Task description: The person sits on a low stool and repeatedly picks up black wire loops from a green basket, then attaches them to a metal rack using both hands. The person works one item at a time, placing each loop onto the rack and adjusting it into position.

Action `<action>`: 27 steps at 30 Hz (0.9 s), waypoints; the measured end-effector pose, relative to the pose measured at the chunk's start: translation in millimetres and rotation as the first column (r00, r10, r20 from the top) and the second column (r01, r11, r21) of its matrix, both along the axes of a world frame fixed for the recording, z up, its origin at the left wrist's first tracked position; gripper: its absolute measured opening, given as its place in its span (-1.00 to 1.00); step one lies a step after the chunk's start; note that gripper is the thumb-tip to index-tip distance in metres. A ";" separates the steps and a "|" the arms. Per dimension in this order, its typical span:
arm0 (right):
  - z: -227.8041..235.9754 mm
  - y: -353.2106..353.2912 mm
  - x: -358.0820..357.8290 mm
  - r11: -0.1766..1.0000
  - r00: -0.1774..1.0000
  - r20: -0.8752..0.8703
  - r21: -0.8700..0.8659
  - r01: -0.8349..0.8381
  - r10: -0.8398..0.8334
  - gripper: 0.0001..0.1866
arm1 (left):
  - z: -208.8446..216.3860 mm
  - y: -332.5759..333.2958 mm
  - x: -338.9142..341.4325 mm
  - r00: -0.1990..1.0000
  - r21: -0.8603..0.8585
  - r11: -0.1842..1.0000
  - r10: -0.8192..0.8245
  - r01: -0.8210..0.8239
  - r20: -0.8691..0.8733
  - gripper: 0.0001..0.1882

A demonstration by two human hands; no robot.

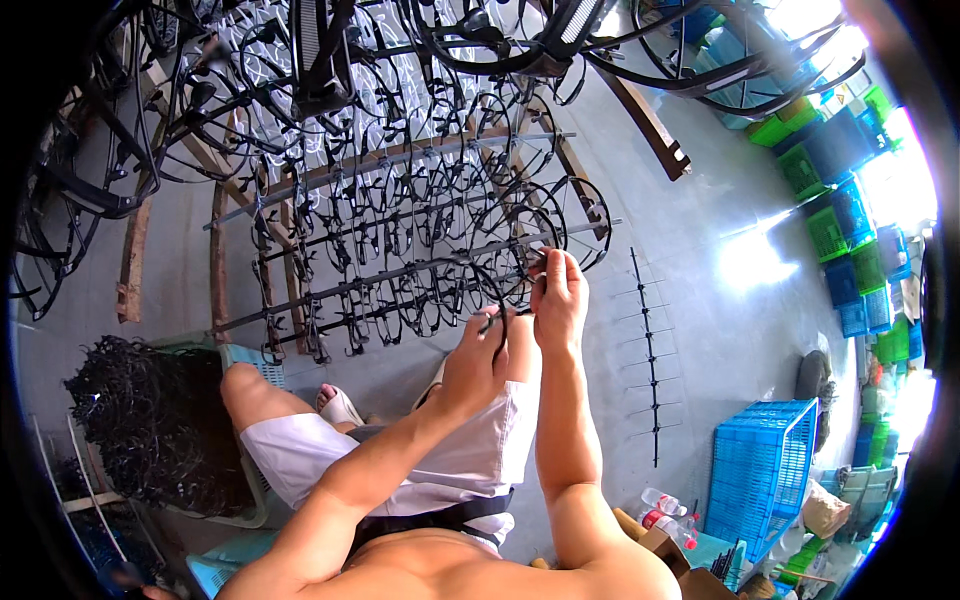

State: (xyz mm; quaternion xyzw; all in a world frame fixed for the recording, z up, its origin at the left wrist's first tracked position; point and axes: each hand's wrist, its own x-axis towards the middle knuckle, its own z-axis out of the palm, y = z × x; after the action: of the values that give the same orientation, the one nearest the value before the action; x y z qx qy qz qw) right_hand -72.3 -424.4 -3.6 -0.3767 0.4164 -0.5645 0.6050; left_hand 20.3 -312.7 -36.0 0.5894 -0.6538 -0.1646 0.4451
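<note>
Rows of thin black curved frames (395, 240), shaped like eyewear frames, hang from metal rods in front of me. My left hand (474, 368) is closed around a black curved frame (503, 322), whose loop rises above the fingers. Just to the right and farther forward, my right hand (560, 300) is pinched by the right end of a metal rod (578, 233). Dark thin parts show at its fingertips, but I cannot tell whether they belong to the same frame. Both hands are above my right knee.
A crate (250, 470) heaped with black frames (140, 425) stands at the left. A thin rod with cross wires (652, 360) lies on the floor at right. Beyond are a blue crate (760, 480), plastic bottles (668, 520) and stacked green and blue bins (845, 225). Larger black frames hang overhead.
</note>
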 end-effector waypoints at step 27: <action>-38.7 -26.3 29.6 0.970 0.942 0.257 0.053 -0.238 0.217 -0.73 | 40.9 -10.8 84.6 0.928 -0.122 0.950 0.308 -0.288 0.208 -0.89</action>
State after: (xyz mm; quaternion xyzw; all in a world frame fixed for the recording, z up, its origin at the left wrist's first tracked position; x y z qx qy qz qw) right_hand -42.7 -450.7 -42.3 -0.3227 0.3139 -0.5158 0.7289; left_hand 104.8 -323.5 4.9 0.6762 -0.6095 0.0018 0.4139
